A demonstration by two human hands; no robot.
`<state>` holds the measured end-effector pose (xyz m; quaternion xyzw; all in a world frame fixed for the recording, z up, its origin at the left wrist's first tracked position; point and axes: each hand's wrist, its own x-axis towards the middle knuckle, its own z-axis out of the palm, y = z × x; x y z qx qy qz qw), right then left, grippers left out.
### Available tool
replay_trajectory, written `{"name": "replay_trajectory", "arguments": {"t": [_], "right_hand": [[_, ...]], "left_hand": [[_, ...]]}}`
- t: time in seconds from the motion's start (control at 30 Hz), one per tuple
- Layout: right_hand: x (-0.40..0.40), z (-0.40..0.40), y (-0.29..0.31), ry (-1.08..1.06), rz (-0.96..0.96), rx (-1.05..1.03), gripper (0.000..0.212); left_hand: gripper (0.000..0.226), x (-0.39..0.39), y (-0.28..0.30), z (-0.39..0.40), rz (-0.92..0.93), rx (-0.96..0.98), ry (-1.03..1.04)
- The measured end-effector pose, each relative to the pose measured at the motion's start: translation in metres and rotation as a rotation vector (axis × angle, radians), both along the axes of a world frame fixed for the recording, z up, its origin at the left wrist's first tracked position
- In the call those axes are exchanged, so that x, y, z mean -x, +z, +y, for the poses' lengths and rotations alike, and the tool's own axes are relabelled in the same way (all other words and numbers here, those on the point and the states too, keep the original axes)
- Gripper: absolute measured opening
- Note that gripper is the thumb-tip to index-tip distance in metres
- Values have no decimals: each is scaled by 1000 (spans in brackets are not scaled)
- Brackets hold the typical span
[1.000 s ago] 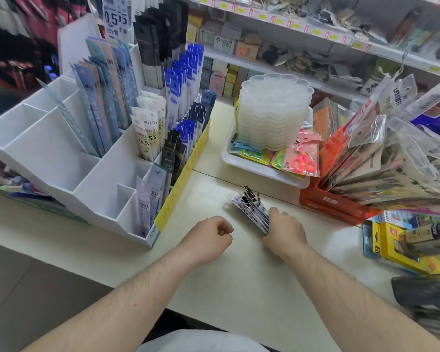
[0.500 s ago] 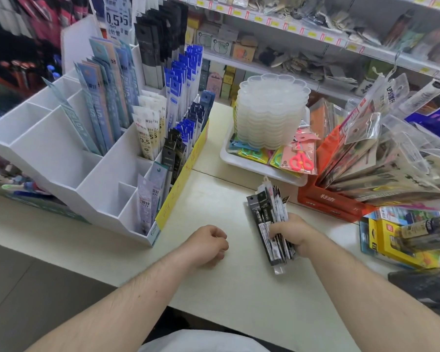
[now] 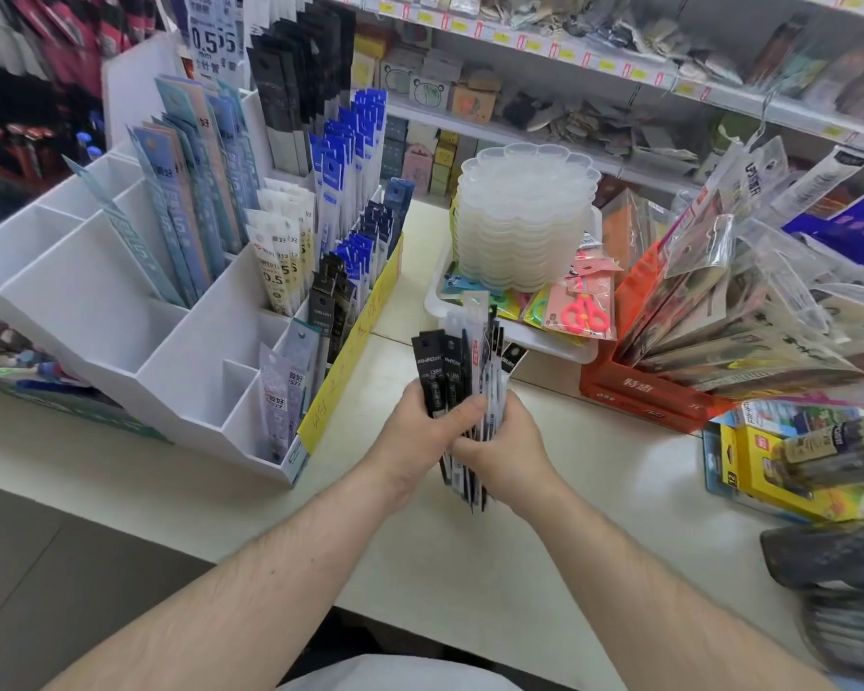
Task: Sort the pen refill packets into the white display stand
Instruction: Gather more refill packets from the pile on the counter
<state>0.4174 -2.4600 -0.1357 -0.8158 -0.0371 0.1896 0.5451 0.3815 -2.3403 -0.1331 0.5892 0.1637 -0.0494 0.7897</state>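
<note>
As both hands [image 3: 465,431] grip upright refill packets [image 3: 462,361], forearms converging

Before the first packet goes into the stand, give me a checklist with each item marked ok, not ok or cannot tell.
1. Bundle of refill packets held securely: ok, the left hand and right hand both grip it, upright above the counter.
2. One packet singled out from the bundle: not ok, they sit fanned together.
3. Free compartments in the white display stand: ok, several on its left side and front show bare walls.
4. Matching black packets already in the stand: ok, a black row stands near the yellow label strip.
5. Print on the held packets matches that row: cannot tell, too small.
</note>
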Motion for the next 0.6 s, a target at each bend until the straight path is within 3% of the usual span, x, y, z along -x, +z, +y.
{"name": "replay_trajectory", "arguments": {"t": [0.13,0.43,0.6], "right_hand": [[7,14,2,22,-146,-4,45],[24,24,-39,160,-108,130,48],[15,24,-69,226,-116,242,41]], "left_hand": [[57,4,9,10,-159,-171,74],[85,16,-30,33,-219,-361,-37],[73,13,-36,33,-235,-471,2]]}}
